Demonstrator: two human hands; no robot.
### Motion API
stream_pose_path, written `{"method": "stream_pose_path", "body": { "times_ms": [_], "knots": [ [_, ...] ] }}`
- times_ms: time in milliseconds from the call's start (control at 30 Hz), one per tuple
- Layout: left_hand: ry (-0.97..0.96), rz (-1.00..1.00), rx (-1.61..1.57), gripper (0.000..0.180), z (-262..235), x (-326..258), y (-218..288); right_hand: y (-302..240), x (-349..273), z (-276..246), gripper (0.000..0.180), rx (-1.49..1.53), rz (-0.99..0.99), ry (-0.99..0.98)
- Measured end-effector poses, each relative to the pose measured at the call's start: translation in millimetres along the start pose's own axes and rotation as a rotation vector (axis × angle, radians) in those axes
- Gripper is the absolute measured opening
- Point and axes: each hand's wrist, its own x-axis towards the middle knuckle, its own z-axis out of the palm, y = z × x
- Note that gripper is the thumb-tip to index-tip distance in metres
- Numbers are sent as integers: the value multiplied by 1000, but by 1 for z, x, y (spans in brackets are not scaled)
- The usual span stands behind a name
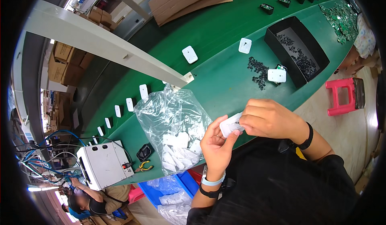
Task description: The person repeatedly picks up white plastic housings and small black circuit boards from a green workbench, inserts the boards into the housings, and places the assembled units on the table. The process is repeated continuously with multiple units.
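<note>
Close in front of me, my left hand (217, 146) grips a white plastic cover (228, 125) with rounded corners between thumb and fingers. My right hand (265, 118) is closed in a pinch against the cover's right side; its fingertips hide whatever small part may be in them. Beyond the hands, another white cover (277, 76) rests on a case with a green circuit board showing at its edge. Small black parts (258, 70) lie in a loose pile beside it. A clear plastic bag (171, 112) to the left holds several white covers (183, 148).
A black open box (277, 44) holds more small black parts. White units (189, 54) and black cases (266, 9) line the green belt. A grey post (116, 48) rises on the left, near a white machine (103, 164), pliers (144, 167) and a blue bin (187, 183). Green circuit boards (339, 22) are heaped far right.
</note>
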Motion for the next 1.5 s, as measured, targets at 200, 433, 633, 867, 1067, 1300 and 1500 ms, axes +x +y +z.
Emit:
{"method": "stream_pose_path", "body": {
  "times_ms": [200, 433, 633, 867, 1067, 1300, 1500],
  "knots": [
    [-33, 31, 13, 46, -1, 0, -3, -1, -2, 0, 18, 1, 10, -13],
    [-71, -27, 55, 44, -3, 0, 2, -1, -2, 1, 17, 9, -9, -39],
    [-64, -34, 79, 42, -6, -1, -2, -3, -3, 8, 18, 106, 162, 10],
    [-61, 61, 163, 34, -10, 1, -6, -9, 1, 7, 25, 561, 610, -173],
    [-153, -177, 142, 25, -18, 8, -13, 11, -8, 8, 21, 563, 469, -300],
    [-30, -282, -93, 19, -61, 0, -19, 121, 57, -78, 11, 7, 410, 92],
    [5, -410, -192, 14, -73, 3, -4, 319, 86, -139, 33, -861, 839, -300]
  ]
}}
